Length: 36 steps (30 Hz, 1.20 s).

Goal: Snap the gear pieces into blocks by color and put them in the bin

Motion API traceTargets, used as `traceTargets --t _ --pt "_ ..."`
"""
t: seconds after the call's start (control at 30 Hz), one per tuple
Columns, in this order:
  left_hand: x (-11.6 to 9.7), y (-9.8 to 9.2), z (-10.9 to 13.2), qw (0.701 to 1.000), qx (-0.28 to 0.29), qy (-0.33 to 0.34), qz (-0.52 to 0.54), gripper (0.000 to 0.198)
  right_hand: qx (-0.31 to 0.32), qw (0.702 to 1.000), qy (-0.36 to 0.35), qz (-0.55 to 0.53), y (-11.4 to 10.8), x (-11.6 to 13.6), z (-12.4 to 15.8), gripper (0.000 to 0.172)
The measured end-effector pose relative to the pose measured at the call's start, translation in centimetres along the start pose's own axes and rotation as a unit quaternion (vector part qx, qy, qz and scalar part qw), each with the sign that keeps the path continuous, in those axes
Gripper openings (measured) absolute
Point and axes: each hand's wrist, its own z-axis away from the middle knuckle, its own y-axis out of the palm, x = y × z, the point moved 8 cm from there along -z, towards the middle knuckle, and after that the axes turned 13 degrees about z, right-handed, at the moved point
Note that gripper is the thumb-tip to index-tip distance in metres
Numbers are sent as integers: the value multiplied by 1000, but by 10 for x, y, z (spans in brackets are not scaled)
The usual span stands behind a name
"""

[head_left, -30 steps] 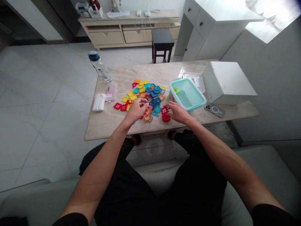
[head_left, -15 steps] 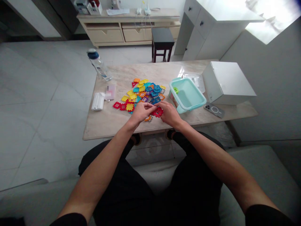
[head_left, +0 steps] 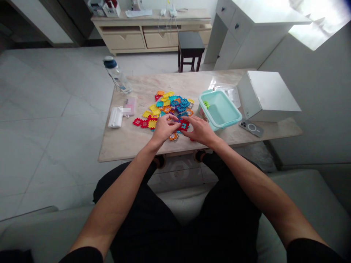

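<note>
A red tile (head_left: pixel 184 125) is held over the table, between the two hands. It is pinched by the right hand (head_left: pixel 200 130) between thumb and fingers; by the left hand (head_left: pixel 164 128), fingers bent, its left edge is reached with the thumb — whether a pinch is closed there cannot be told. Blue is seen through the tile's window, its source unclear.

With the tile as clock centre, the pile (head_left: pixel 166 104) is spread toward eleven, its near part covered by the left hand. An orange tile (head_left: pixel 173 137) is seen near eight; a red piece (head_left: pixel 192 139) is mostly hidden under the right hand. At two stands the tub (head_left: pixel 221 109), a green piece (head_left: pixel 206 105) inside its left end. Behind it a clear tray (head_left: pixel 230 92) is partly covered. A card (head_left: pixel 131 106) toward ten is blurred by pixels.

The table (head_left: pixel 128 144) is pale and marbled. A white pack (head_left: pixel 115 117) is placed at nine, a bottle (head_left: pixel 119 78) at ten, a phone (head_left: pixel 251 128) at three — just beside a white box (head_left: pixel 274 91). Beyond, on tiled floor (head_left: pixel 41 109), a stool (head_left: pixel 191 42) is seen at twelve, a cabinet (head_left: pixel 123 42) at eleven. The sofa (head_left: pixel 309 204) is cut off below.
</note>
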Motion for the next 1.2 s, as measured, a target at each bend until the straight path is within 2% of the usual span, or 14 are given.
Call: traceTargets --t 0.23,0.37,0.53,0.67,0.9,1.2 --pt "11 5 -1 997 18 -66 39 26 37 999 10 35 -2 -1 1 42" --pt "1 -5 -7 999 -16 -41 22 20 66 996 2 67 2 -3 3 54" --pt "-19 -24 -11 997 -68 -20 33 12 167 977 -38 127 18 -12 10 37" --pt "-31 -33 -8 995 -88 -4 38 10 202 967 -42 152 29 -30 20 37" --pt "-36 -38 -5 995 -97 15 12 11 247 942 -38 224 41 -56 30 33" --pt "-49 -37 2 992 -106 11 63 7 270 932 -25 242 49 -54 23 28"
